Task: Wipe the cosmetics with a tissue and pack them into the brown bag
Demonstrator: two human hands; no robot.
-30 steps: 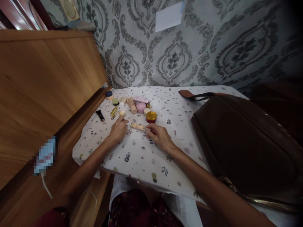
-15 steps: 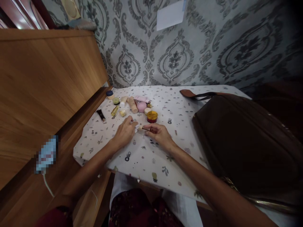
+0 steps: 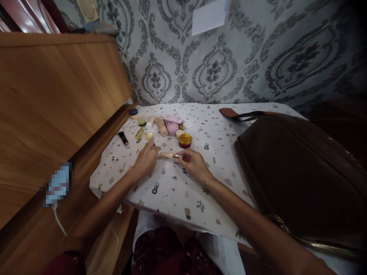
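Observation:
Above the patterned tablecloth, a slim beige cosmetic tube [image 3: 166,155] with a shiny darker cap lies level between my two hands. My right hand [image 3: 191,161] pinches it at the capped end. My left hand [image 3: 147,156] is closed at the other end, where a bit of something whitish shows by the fingertips; what that is I cannot make out. Just beyond my right hand stands a jar with a gold lid and red base [image 3: 185,140]. A small clear-and-yellow jar [image 3: 149,135] sits beyond my left hand.
Further back are a pink round container [image 3: 172,129], a tan tube [image 3: 162,126], a green-topped jar [image 3: 141,121], a navy-lidded jar [image 3: 133,113] and a gold tube [image 3: 140,133]. A black tube [image 3: 123,138] lies leftmost. A large brown bag [image 3: 298,179] covers the right side.
My left hand has moved left, away from my right hand. Much more of the beige tube now shows between them. My right hand has hardly moved.

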